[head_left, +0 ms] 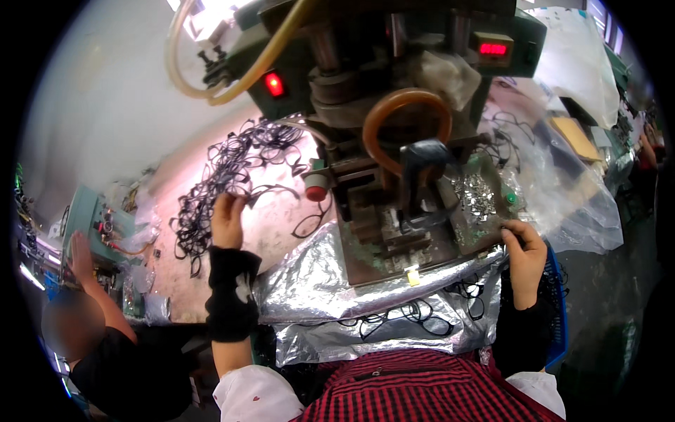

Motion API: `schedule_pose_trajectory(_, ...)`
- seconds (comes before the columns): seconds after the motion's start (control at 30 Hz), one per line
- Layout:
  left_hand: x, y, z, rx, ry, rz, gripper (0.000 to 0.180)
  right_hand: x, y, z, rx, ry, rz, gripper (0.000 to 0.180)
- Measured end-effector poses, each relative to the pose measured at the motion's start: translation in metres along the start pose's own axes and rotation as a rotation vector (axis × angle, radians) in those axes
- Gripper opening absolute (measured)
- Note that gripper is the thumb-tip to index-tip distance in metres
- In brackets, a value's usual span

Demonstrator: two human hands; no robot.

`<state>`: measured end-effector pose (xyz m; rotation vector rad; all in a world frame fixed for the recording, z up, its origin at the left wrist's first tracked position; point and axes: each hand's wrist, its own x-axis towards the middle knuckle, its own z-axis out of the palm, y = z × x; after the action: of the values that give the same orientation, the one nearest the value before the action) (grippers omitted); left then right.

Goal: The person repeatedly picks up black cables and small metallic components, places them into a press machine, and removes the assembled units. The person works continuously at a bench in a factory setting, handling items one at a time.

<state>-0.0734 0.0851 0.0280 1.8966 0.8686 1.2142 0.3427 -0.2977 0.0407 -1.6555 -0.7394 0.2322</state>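
Your left hand (228,219) pinched a black glasses frame (271,188) left of centre, beside a pile (199,214) probably heaped there for easy reach. Your right hand (526,261) curled at the metal tray (479,236), right of centre, its grip impossible to tell

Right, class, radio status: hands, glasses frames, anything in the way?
Left hand at dark glasses frames, grip unclear. Right hand at edge of metal tray. Red button between left hand and press.
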Motion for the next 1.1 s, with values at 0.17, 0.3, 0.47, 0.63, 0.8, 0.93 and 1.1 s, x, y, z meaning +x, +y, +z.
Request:
schedule_pose_trajectory(0.17, -0.013, 0.118, 0.051, -0.228, 0.018, -0.078, 0.009, 0.020, -0.080, 0.063, 0.105, -0.226, -0.244, 0.022)
schedule_pose_trajectory(0.3, -0.045, 0.137, 0.097, -0.321, 0.103, -0.144, 0.010, 0.030, -0.085, 0.115, 0.484, -0.287, -0.169, 0.037)
schedule_pose_trajectory(0.47, -0.078, 0.142, 0.124, -0.481, 0.291, -0.194, 0.012, 0.027, -0.086, 0.118, 0.553, -0.247, -0.063, 0.046)
schedule_pose_trajectory(0.63, -0.050, 0.211, 0.120, -0.521, 0.238, 0.413, 0.013, 0.021, -0.093, 0.117, 0.655, -0.319, 0.036, 0.052)
schedule_pose_trajectory(0.8, -0.026, 0.244, 0.131, -0.506, 0.206, 0.349, 0.016, 0.005, -0.119, 0.119, 0.724, -0.271, 0.100, 0.053)
schedule_pose_trajectory(0.93, -0.055, 0.256, 0.138, -0.498, 0.029, 0.270, 0.018, -0.011, -0.127, 0.097, 0.516, -0.351, -0.193, 0.052)
schedule_pose_trajectory(1.1, -0.064, 0.271, 0.171, -0.412, -0.180, 0.065, 0.017, 0.046, -0.037, 0.060, -0.863, -0.018, -0.401, 0.029)
